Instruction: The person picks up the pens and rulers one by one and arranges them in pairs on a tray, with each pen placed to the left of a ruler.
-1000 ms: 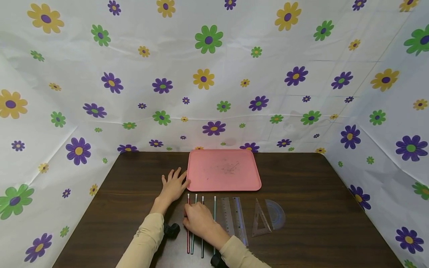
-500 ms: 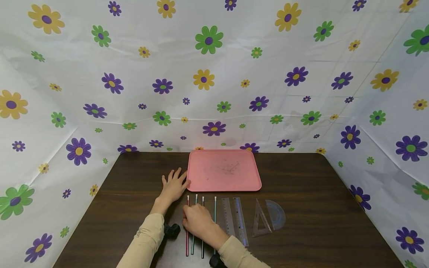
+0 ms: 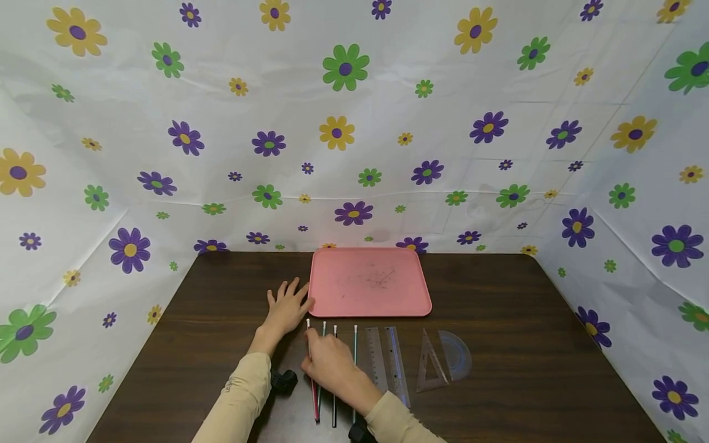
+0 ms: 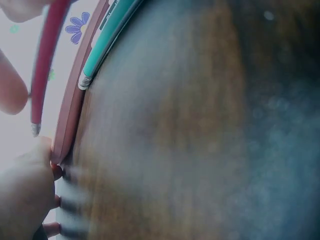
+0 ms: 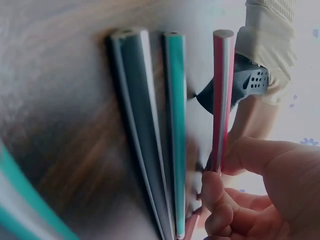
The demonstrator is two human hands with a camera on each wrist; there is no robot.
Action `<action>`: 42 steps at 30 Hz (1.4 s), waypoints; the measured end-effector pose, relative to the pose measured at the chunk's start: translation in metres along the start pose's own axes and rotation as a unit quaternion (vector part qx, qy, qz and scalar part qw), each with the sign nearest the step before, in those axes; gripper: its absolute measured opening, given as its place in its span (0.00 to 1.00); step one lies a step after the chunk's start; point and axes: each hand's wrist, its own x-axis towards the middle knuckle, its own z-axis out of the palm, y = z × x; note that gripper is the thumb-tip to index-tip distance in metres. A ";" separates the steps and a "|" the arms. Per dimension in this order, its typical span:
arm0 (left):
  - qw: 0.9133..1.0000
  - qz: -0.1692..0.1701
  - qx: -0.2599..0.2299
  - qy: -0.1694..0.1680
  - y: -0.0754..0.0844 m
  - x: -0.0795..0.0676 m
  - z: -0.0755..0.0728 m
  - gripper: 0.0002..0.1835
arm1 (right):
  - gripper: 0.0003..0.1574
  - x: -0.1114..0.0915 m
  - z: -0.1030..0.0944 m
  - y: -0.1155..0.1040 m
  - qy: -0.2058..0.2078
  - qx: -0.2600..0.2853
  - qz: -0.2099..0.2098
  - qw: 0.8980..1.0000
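Observation:
With thumb and fingers, my right hand [image 3: 330,364] pinches a red pencil [image 5: 223,95], which is raised off the table in the right wrist view. Its eraser end points toward the pink tray [image 3: 343,274]. My left hand [image 3: 285,311] lies with spread fingers at the tray's left edge, thumb touching the rim. Beside the red pencil lie a teal pencil [image 5: 176,110] and a black pencil [image 5: 142,110]. A second teal pencil [image 3: 356,344] lies farther right, partly hidden by my right hand and wrist.
Two clear rulers [image 3: 396,363] lie right of the pencils, then a clear set square [image 3: 429,366] and a clear protractor [image 3: 456,355]. The dark wooden table [image 3: 515,344] meets a flowered sheet [image 3: 354,166] at its back and sides.
The red pencil has gone from lying nearly parallel to the others to slanting, its eraser end shifted left and its near end right. My left hand and the tray stay put.

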 end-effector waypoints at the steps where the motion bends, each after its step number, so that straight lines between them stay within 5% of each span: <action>1: 1.000 0.000 0.000 -0.001 0.000 0.000 0.000 0.32 | 0.27 0.000 -0.001 0.001 0.001 -0.002 0.002 1.000; 30: 1.000 -0.002 0.004 0.000 0.001 0.000 -0.001 0.31 | 0.24 0.011 -0.015 0.021 0.014 0.046 0.022 0.999; 38: 1.000 -0.003 0.004 0.002 0.001 0.000 0.001 0.32 | 0.11 0.018 -0.018 0.030 0.017 0.051 0.030 0.998; 42: 1.000 -0.004 0.005 0.002 0.001 0.000 0.002 0.32 | 0.15 0.023 -0.021 0.035 0.014 0.055 0.032 0.998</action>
